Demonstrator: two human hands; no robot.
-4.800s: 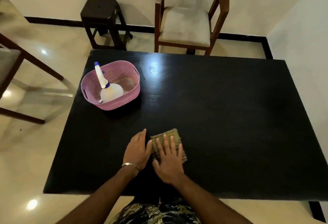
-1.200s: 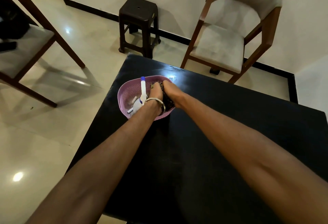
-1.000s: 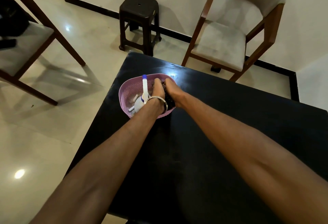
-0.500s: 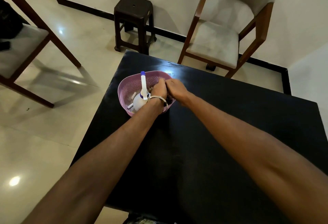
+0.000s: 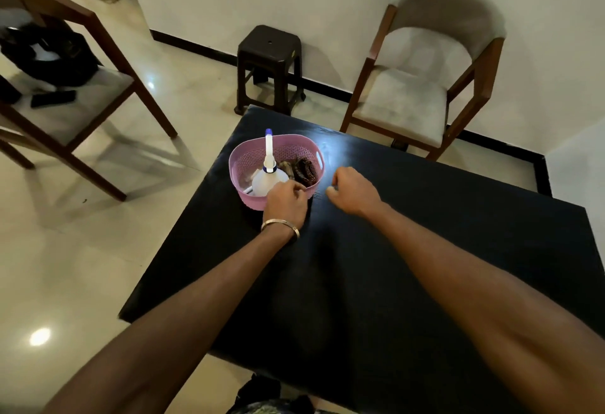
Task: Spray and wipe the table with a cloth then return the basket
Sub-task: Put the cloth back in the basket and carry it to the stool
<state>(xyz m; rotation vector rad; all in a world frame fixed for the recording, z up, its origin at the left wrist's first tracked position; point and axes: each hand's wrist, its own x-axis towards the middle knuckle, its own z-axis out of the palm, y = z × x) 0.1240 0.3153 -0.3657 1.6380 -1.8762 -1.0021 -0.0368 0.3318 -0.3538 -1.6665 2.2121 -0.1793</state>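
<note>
On the black surface (image 5: 409,249) stands the pink basket (image 5: 244,164), holding the upright spray bottle (image 5: 265,181) with nozzle up and the folded cloth (image 5: 302,169), while the left hand (image 5: 285,199) and right hand (image 5: 353,189) hang nearby with fingers loosely curled, holding nothing.

Black table (image 5: 409,249), glossy top; 1 pink basket (image 5: 244,164) sits on it near the far-left corner.
</note>
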